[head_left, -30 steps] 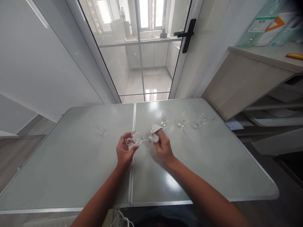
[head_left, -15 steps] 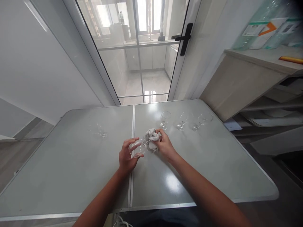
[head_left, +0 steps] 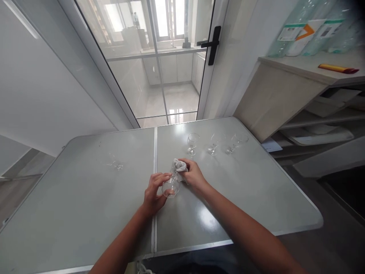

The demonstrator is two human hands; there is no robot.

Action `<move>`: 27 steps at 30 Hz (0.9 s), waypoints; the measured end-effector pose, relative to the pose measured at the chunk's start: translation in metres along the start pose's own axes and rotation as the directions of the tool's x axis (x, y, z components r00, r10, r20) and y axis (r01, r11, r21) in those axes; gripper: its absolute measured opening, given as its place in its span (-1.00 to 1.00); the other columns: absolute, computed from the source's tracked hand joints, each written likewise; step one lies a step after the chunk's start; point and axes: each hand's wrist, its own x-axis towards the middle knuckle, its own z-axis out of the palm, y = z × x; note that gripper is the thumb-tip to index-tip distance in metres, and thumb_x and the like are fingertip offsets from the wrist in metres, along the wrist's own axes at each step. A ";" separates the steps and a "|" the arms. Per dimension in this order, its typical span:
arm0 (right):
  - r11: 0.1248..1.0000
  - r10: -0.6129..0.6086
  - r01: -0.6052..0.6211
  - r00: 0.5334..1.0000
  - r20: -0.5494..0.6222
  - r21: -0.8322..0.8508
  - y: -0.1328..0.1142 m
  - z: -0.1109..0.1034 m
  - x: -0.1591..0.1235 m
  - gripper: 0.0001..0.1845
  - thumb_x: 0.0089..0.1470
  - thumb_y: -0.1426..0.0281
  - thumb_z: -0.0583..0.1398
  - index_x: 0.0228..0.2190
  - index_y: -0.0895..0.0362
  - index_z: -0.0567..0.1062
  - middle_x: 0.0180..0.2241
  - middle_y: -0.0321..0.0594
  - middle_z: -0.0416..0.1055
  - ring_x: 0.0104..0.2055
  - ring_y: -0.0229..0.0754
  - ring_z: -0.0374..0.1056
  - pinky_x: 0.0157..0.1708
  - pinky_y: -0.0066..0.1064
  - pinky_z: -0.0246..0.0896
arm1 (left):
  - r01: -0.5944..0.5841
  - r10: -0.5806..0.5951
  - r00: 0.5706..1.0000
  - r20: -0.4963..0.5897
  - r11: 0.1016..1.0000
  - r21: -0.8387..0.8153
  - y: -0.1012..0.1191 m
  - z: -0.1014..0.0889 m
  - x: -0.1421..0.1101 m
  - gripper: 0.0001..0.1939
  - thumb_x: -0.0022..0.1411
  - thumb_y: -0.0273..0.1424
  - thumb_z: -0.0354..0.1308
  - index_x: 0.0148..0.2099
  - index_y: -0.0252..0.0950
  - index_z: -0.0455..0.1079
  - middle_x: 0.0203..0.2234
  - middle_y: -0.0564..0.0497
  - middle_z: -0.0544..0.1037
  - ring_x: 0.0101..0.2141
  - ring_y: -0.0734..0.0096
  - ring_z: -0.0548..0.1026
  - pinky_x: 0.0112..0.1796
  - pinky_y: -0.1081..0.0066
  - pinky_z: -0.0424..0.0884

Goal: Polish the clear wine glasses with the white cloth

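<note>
Over the table's middle seam, my left hand (head_left: 155, 192) is closed around the bowl of a clear stemmed wine glass (head_left: 172, 187). The glass is tilted, its rim toward me and its foot pointing away. My right hand (head_left: 194, 176) grips a crumpled white cloth (head_left: 179, 166) pressed about the glass's stem and foot, which the cloth hides. Beyond my right hand stand three more stemmed glasses: a near one (head_left: 192, 144), a middle one (head_left: 212, 149) and a right one (head_left: 230, 149). Another clear glass (head_left: 118, 166) is on the left half of the table, its outline faint.
The grey table (head_left: 85, 213) has a metal edge and a metal seam. Behind it is a glazed door with a black handle (head_left: 212, 45). At the right, a shelf unit (head_left: 285, 89) holds plastic bottles (head_left: 302, 34) and a yellow-red packet (head_left: 338, 68).
The glass has turned from lying sideways to having its rim toward me. My right hand has shifted left and nearer with the cloth. The view has swung slightly right.
</note>
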 end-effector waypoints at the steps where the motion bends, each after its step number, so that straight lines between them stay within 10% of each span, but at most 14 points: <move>1: 0.997 -0.024 0.024 1.000 0.008 -0.077 0.002 -0.001 0.000 -0.64 -0.08 0.49 0.21 -0.17 0.18 0.56 -0.22 -0.18 0.58 -0.19 -0.10 0.46 -0.14 -0.31 0.33 | 0.022 -0.022 1.000 -0.005 1.000 0.005 0.001 0.001 0.000 -0.51 0.26 -0.33 0.32 0.21 -0.10 0.33 0.00 -0.19 0.56 0.04 0.10 0.48 -0.15 0.12 0.61; 9: 0.688 -0.315 0.248 0.949 0.027 -0.682 -0.009 -0.002 -0.010 -0.59 -0.13 0.63 0.10 -0.19 0.17 0.47 -0.06 -0.03 0.33 -0.08 -0.05 0.32 -0.06 -0.29 0.28 | 0.204 -0.189 0.960 -0.205 0.977 0.055 0.002 -0.001 0.010 -0.36 0.19 -0.31 0.38 0.28 -0.08 0.30 0.05 -0.10 0.46 0.04 0.16 0.47 -0.04 0.03 0.65; 16: 0.440 -0.043 0.559 0.794 0.606 -0.702 -0.036 -0.009 -0.025 -0.40 -0.02 0.51 0.15 0.08 -0.09 0.42 0.32 -0.20 0.12 -0.31 -0.23 0.42 -0.27 -0.34 0.31 | 0.334 -0.268 0.891 -0.366 0.934 0.130 -0.002 -0.008 0.015 -0.38 0.14 -0.28 0.41 0.23 -0.12 0.37 0.01 -0.07 0.51 -0.16 0.28 0.50 -0.03 0.11 0.55; 21: 0.352 0.085 0.605 0.740 0.668 -0.715 -0.031 0.005 -0.033 -0.14 0.01 0.40 0.21 0.33 -0.09 0.14 0.41 -0.04 0.02 -0.04 0.03 0.47 -0.20 -0.24 0.38 | 0.328 -0.256 0.908 -0.330 0.927 0.183 -0.004 -0.008 0.016 -0.38 0.13 -0.24 0.41 0.23 -0.10 0.39 0.00 -0.06 0.56 -0.22 0.28 0.46 -0.08 0.18 0.47; 27: 0.305 0.107 0.552 0.790 0.604 -0.776 -0.031 0.008 -0.036 -0.21 0.04 0.41 0.19 0.30 -0.05 0.18 0.37 0.03 0.08 -0.09 0.02 0.50 -0.20 -0.21 0.42 | 0.311 -0.286 0.938 -0.195 0.944 0.112 -0.008 -0.003 0.015 -0.31 0.18 -0.24 0.37 0.33 -0.09 0.28 0.04 -0.10 0.55 -0.19 0.27 0.45 -0.04 0.17 0.44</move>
